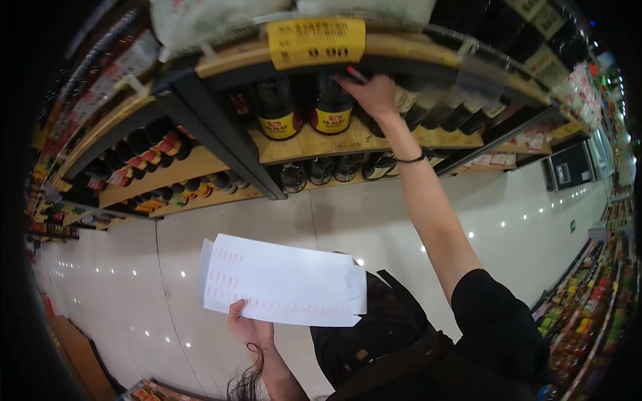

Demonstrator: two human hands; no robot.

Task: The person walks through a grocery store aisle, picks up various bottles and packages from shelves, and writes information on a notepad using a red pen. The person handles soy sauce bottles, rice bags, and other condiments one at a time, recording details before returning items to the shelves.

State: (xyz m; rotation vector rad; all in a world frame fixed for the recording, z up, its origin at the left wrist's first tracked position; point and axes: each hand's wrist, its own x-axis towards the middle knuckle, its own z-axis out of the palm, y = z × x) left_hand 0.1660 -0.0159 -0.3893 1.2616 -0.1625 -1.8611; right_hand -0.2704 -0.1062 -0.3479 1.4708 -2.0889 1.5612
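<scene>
My left hand (251, 326) holds white paper sheets (291, 280) by their lower left edge, thumb on top; they bear red handwriting. My right hand (373, 92) reaches into the shelf under the yellow price tag (317, 42), with a red-tipped pen (357, 75) between its fingers. Just left of it stands a dark bottle with a yellow label (331, 118), and a matching bottle (277, 120) is farther left. Whether the fingertips touch the nearer bottle, I cannot tell. More dark bottles (419, 108) stand to the right of the hand, partly blurred.
A wooden shelf board (311, 145) carries the bottles, with more bottles (321, 170) below. A dark metal upright (220, 130) divides it from the left shelf (165, 175). White packages (225, 22) lie above. Stocked goods (582, 311) line the right side over a shiny tiled floor (200, 250).
</scene>
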